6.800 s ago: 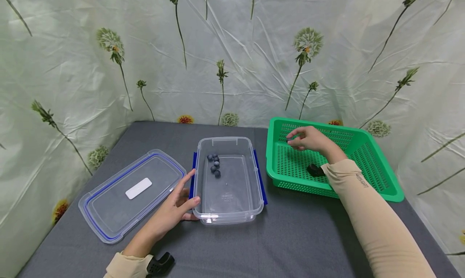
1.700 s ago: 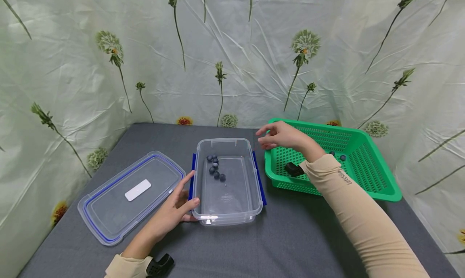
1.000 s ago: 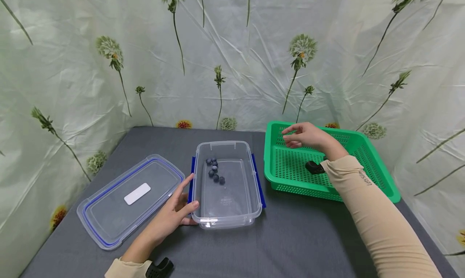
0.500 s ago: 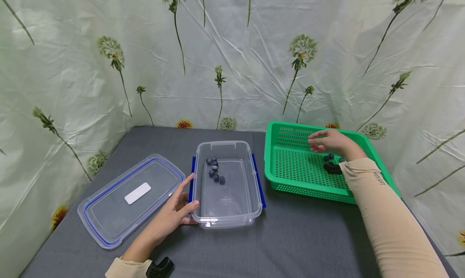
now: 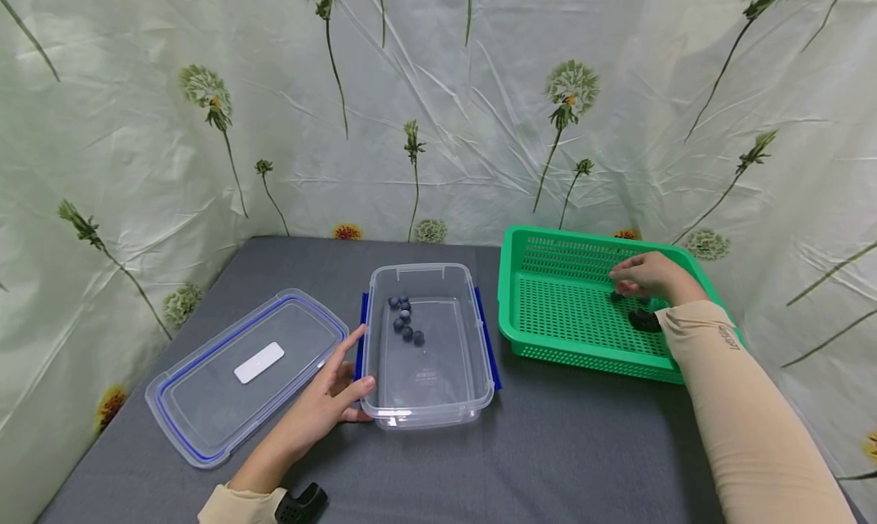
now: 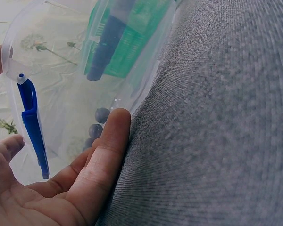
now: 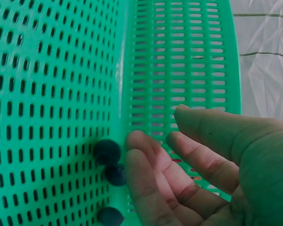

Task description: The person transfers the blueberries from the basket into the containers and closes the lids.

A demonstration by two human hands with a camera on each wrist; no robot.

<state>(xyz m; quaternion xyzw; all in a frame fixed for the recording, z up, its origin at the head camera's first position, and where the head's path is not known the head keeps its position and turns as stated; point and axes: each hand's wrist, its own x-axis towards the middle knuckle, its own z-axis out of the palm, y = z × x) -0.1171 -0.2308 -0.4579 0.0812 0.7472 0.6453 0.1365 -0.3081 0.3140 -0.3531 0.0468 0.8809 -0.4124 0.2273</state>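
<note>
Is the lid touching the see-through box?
Apart. The head view shows a strip of grey cloth between the edge of the lid and the see-through box.

Clear plastic box (image 5: 441, 372) with blue side clips, sitting open-topped, seven dark round berries (image 5: 405, 314) clustered far-left inside. Green slotted basket (image 5: 562, 318) just right of it, three more berries on its floor near a wall.

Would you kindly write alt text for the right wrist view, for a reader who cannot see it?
A right hand hangs inside a green basket patterned with rows of slots, its fingertips close to three dark round berries. No berry shows in the hand's grasp. A pale wrinkled curtain appears beyond the basket's rim.
</note>
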